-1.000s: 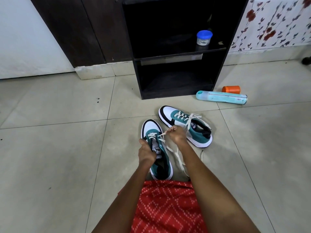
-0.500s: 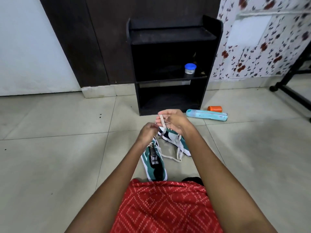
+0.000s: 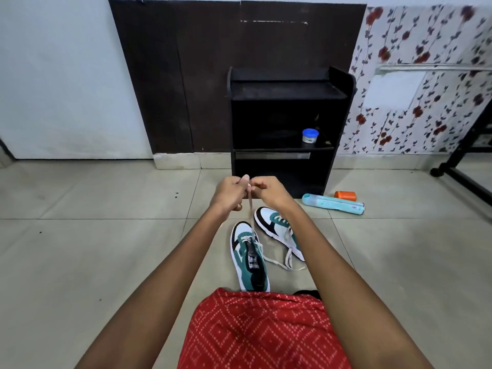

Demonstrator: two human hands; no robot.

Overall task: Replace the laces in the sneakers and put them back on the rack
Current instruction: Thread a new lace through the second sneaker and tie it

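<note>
Just below left grip, right grip hangs lace.

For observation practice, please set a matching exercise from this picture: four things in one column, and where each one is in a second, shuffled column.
Things
1 blue-lidded jar
2 teal bottle
3 lace
4 orange container

Places
A pinched by the left hand and right hand
B on the floor just behind the bottle
C on the rack shelf
D lying on its side on the floor

Pairs: 1-C, 2-D, 3-A, 4-B
</note>
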